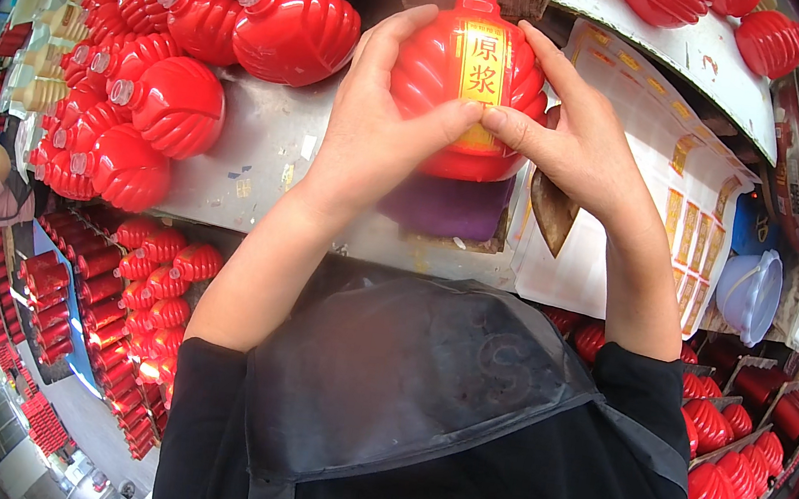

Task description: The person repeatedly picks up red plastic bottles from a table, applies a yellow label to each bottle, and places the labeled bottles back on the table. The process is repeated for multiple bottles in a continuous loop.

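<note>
One red bottle sits between the left hand and the right hand, its neck at the far end. Both hands grip its sides, thumb tips close together over the yellow label. A purple pad shows on its near side; label sheets lie right, more red bottles left.

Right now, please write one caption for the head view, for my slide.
Left hand and right hand hold a ribbed, glossy red bottle, thumbs on its yellow rectangular label.
</note>
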The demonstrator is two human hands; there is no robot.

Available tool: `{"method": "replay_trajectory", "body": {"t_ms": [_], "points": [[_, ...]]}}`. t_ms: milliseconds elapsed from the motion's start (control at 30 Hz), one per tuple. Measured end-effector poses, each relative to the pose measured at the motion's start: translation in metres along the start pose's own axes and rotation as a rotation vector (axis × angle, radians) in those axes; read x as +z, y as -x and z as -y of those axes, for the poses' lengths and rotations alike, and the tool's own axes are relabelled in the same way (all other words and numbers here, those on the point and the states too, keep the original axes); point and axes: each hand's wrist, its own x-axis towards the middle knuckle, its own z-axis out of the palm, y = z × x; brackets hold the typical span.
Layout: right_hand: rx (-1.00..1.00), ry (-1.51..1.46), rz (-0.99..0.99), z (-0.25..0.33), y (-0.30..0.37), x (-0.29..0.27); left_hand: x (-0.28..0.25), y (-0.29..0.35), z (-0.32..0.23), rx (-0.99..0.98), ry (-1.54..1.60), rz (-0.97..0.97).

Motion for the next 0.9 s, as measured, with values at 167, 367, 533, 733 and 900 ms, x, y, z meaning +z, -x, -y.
{"method": "replay_trajectory", "body": {"t_ms": [167, 367, 533, 733, 900], "points": [[0.012, -0.017, 0.0, -0.005, 0.002, 0.001, -0.001, 0.0, 0.001, 0.014, -0.046, 0.005], [0.024, -0.087, 0.018, -0.011, -0.005, -0.002, -0.005, 0.001, -0.001, 0.001, -0.127, 0.034], [0.381, -0.438, -0.171, 0.003, -0.026, -0.036, -0.008, 0.001, -0.001, -0.021, -0.117, 0.063], [-0.407, 0.004, -0.102, 0.023, -0.021, -0.019, -0.008, -0.001, 0.006, 0.081, -0.207, 0.051], [-0.725, 0.315, -0.467, 0.021, -0.033, -0.012, -0.012, 0.001, 0.01, 0.187, -0.323, 0.055]]}}
